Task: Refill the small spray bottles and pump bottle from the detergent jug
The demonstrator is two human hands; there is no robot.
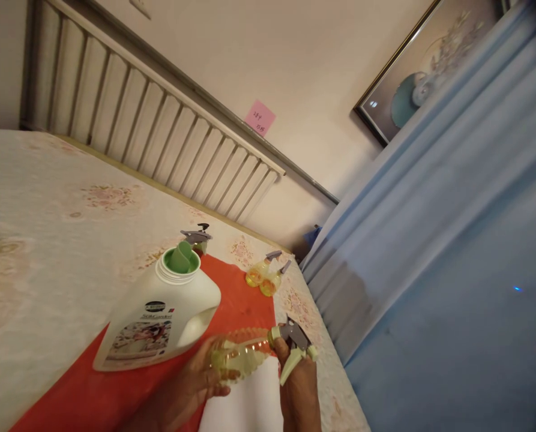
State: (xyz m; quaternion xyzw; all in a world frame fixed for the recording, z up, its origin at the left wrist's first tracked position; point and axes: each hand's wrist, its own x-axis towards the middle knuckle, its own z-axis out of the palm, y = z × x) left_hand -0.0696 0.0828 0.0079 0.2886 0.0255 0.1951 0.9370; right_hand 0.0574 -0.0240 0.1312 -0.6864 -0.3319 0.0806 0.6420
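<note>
A clear yellow-tinted spray bottle (245,353) is held between my two hands, tilted almost onto its side. My left hand (204,369) wraps round the bottle's base end. At the other end my right hand (297,375) grips the neck, just below the grey and pale green trigger head (295,339). Some liquid seems to lie inside the bottle. Left of it stands a large white jug (159,324) with a printed label, its mouth uncapped and showing a green pouring spout (182,258).
A red sheet (245,300) and a white sheet (247,399) lie on the floral tablecloth (60,240). Two small yellow spray bottles (263,279) stand farther back. Another sprayer head (198,234) shows behind the jug. A blue curtain (430,240) hangs at the right, a radiator (150,114) behind.
</note>
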